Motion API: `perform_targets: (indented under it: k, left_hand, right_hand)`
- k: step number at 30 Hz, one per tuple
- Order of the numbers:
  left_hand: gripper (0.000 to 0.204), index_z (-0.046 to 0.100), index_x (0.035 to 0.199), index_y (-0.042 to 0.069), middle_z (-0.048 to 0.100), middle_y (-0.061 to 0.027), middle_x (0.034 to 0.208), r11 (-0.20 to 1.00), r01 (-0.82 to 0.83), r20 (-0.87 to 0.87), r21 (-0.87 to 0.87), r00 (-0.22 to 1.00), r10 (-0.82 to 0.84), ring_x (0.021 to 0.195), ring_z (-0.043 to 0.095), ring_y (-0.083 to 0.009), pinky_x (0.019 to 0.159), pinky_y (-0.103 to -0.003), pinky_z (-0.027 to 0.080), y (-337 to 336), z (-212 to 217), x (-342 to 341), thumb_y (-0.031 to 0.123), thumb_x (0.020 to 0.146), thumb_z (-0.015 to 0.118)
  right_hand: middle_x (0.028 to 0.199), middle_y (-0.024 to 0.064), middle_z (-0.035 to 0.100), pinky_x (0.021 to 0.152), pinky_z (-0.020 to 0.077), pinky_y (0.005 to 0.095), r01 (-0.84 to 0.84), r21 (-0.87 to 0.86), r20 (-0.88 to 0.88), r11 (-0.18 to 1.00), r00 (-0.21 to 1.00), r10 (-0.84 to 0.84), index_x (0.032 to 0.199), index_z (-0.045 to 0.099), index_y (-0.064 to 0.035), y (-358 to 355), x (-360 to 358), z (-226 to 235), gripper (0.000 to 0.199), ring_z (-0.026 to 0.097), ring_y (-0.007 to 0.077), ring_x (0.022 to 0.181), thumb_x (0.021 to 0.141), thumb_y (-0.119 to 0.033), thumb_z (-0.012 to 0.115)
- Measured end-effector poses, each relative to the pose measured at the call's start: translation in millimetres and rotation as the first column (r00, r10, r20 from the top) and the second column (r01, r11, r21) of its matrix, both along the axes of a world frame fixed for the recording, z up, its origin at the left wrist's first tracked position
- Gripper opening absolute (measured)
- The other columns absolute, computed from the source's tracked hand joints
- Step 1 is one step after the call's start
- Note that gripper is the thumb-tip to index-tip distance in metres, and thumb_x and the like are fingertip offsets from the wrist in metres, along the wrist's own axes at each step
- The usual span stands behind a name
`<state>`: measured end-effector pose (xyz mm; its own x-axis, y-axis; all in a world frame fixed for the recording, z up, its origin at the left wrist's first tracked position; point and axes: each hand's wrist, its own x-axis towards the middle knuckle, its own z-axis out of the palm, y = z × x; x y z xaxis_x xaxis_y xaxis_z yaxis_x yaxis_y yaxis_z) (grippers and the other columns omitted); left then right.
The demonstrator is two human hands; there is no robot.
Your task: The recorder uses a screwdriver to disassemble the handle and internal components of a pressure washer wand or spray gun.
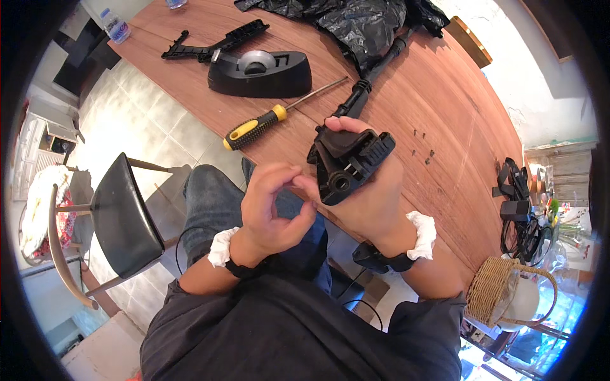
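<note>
My right hand (372, 197) gripped the black plastic housing (348, 164) at the centre of the frame, fingers wrapped round its back and the thumb pressed on its top edge, round socket facing up at me. It hung just over the near edge of the table (445, 108), above my lap. From the housing a black jointed rod (375, 66) ran up and away across the wood toward the crumpled black plastic bag (356, 19) at the top of the frame.

My left hand (273, 203) sat just left of the housing, fingers narrowed to a pinch, thumb and forefinger tips together right beside the housing's lower left corner. Whether anything small sat in that pinch, I could not tell.

On the table, upper left of the hands, lay the screwdriver (279, 114) with its yellow and black handle, shaft pointing toward the rod. Beyond it stood the black tape dispenser (260, 73), and further up left a flat black plastic bracket (216, 43). A few small dark screws (422, 149) lay scattered on the wood to the right of the housing. A black stool (124, 213) stood on the tiled floor at the left, and a wicker basket (499, 292) sat at the lower right.
</note>
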<state>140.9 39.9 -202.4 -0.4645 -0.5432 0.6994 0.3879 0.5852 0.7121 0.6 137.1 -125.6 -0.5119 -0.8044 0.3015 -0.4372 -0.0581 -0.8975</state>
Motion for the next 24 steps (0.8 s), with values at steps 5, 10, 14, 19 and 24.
perform_targets:
  k: [5,10,14,19,24]
  left_hand:
    - [0.051,0.060,0.123,-0.006,0.065,-0.0175,0.105,0.996,-0.001,-0.022,0.095,1.000,0.003,0.088,0.068,-0.0233,0.078,-0.032,0.055,-10,2,6,-0.010,0.076,0.077]
    - [0.051,0.058,0.127,-0.005,0.064,-0.0156,0.104,0.998,0.051,0.049,0.033,0.997,-0.052,0.087,0.067,-0.0218,0.077,-0.032,0.055,-20,1,18,-0.010,0.079,0.076]
    - [0.046,0.060,0.124,-0.004,0.064,-0.0153,0.104,0.995,0.077,0.055,0.057,0.995,-0.080,0.082,0.067,-0.0206,0.074,-0.032,0.055,-21,5,17,-0.009,0.081,0.076]
    - [0.042,0.064,0.118,-0.003,0.068,-0.0145,0.098,0.994,0.095,0.058,0.054,0.993,-0.098,0.076,0.067,-0.0205,0.067,-0.030,0.055,-24,6,20,-0.007,0.079,0.077]
    - [0.040,0.066,0.115,-0.002,0.070,-0.0127,0.093,0.988,0.114,0.059,0.103,0.991,-0.121,0.072,0.069,-0.0196,0.063,-0.030,0.055,-25,1,23,-0.006,0.078,0.079]
  right_hand:
    - [0.101,0.0107,0.073,0.081,0.0607,0.0346,0.095,-0.064,-0.231,0.993,0.967,-0.107,0.130,0.062,0.0002,-7,-3,-5,0.068,0.074,0.0203,0.093,0.074,-0.018,0.097]
    - [0.121,0.0212,0.074,0.092,0.0619,0.0388,-0.012,-0.154,-0.512,0.988,0.856,-0.070,0.125,0.063,0.0015,-11,-11,-6,0.061,0.075,0.0309,0.111,0.075,-0.013,0.095]
    - [0.126,0.0214,0.070,0.095,0.0607,0.0396,-0.044,-0.199,-0.372,0.979,0.928,-0.034,0.130,0.059,0.0014,-10,-11,-24,0.069,0.072,0.0307,0.115,0.073,-0.011,0.096]
    - [0.132,0.0178,0.063,0.099,0.0587,0.0394,-0.004,-0.171,-0.143,0.985,0.990,-0.021,0.138,0.052,0.0014,-3,-6,-26,0.084,0.067,0.0285,0.120,0.070,-0.012,0.098]
    - [0.129,0.0231,0.069,0.099,0.0604,0.0415,-0.073,-0.123,-0.406,0.990,0.914,0.017,0.129,0.057,0.0024,-3,-19,-24,0.070,0.071,0.0327,0.118,0.073,-0.012,0.096]
